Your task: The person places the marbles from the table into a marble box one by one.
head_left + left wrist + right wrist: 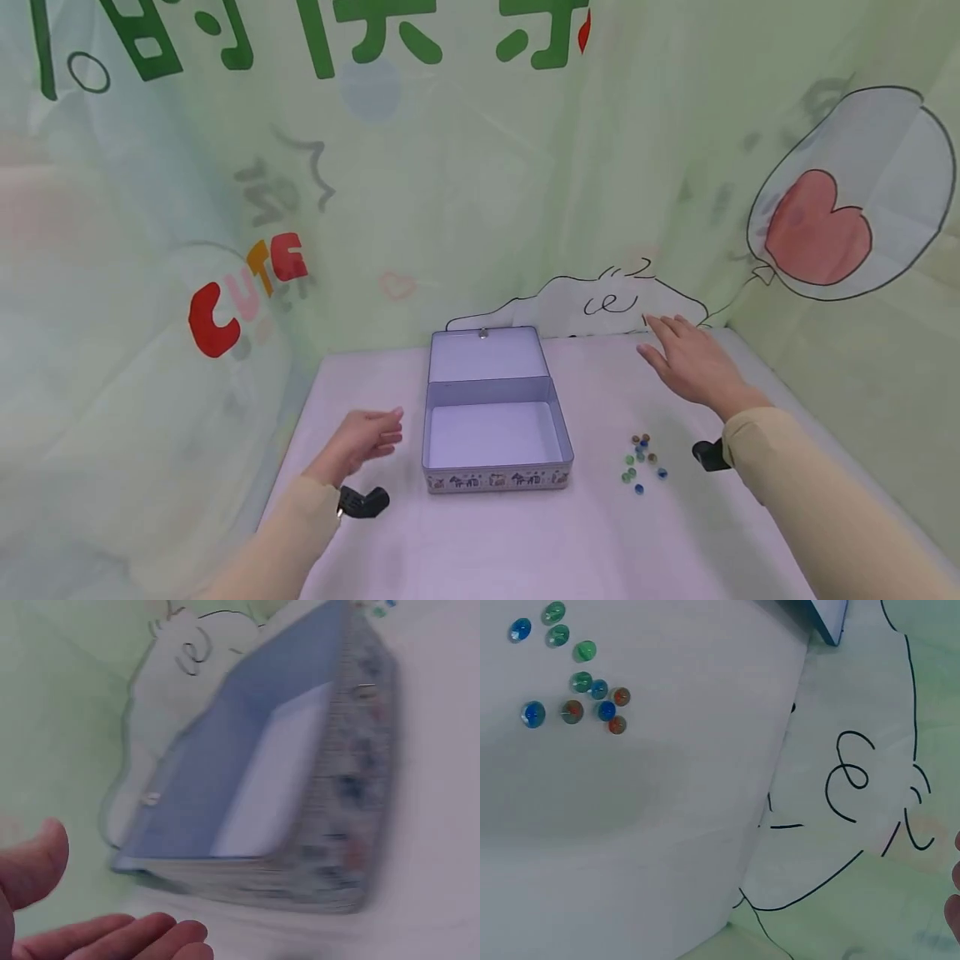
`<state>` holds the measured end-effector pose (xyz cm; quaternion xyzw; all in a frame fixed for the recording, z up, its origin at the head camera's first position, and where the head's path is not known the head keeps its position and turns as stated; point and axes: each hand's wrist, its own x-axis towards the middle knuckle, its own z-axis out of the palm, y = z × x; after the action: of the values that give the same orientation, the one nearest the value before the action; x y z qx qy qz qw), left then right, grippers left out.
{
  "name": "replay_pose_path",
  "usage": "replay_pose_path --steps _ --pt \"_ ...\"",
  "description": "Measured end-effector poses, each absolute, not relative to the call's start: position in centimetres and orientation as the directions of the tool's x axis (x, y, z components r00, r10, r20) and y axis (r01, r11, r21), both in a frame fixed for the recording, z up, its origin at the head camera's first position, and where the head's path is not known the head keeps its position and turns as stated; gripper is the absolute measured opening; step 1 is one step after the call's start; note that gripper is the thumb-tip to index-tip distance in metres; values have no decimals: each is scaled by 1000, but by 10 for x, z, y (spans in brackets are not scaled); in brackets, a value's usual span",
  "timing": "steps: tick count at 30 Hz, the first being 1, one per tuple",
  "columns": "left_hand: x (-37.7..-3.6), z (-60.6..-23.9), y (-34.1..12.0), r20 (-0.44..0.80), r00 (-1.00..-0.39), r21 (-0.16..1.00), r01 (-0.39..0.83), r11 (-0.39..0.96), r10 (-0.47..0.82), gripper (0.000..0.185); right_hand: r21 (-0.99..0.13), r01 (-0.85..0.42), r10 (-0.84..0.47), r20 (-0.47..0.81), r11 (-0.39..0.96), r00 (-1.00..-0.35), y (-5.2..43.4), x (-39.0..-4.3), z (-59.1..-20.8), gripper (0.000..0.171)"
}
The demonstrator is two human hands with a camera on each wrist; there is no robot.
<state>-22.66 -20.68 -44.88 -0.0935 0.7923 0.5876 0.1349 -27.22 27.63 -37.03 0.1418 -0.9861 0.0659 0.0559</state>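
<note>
- Cream sleeves (832, 508) reach in on both sides of the box (497, 479)
- Box on the worktop (510, 550), its lid (487, 357) tipped back
- Left hand (360, 442) just left of the box, fingers loosely extended, thumb apart, holding nothing
- Right hand (693, 362) right of the box, fingers nearly straight, holding nothing
- Blue, green and brownish marbles (582, 682) loosely clustered right of the box

Pale lilac, flat-topped table (480, 546) taken as landmark. Behind and beside it: pale green, creased fabric backdrop (480, 192). Along the table's back edge: white, black-outlined, humped drawing (558, 302). Above the table's right rear corner: grey-white drawn balloon (907, 183) bearing a red heart (817, 237). Above its left rear corner: multicoloured block lettering (260, 262). High above: thick green characters (385, 10) (tops cropped).
</note>
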Motion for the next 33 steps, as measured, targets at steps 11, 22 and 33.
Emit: replay_pose_path --steps 11,22,33 --pt "-190 -543 -188 -510 -857 856 -514 -60 70 58 -126 -245 -233 105 961 -967 302 -265 -394 67" --pt "-200 -554 -200 -633 -763 735 -646 -206 133 66 -163 -207 -198 66 965 -978 329 -255 -429 66" --pt "-203 -546 -199 -641 -755 738 -655 -161 136 61 -191 -153 -148 41 969 -988 348 -244 -451 65"
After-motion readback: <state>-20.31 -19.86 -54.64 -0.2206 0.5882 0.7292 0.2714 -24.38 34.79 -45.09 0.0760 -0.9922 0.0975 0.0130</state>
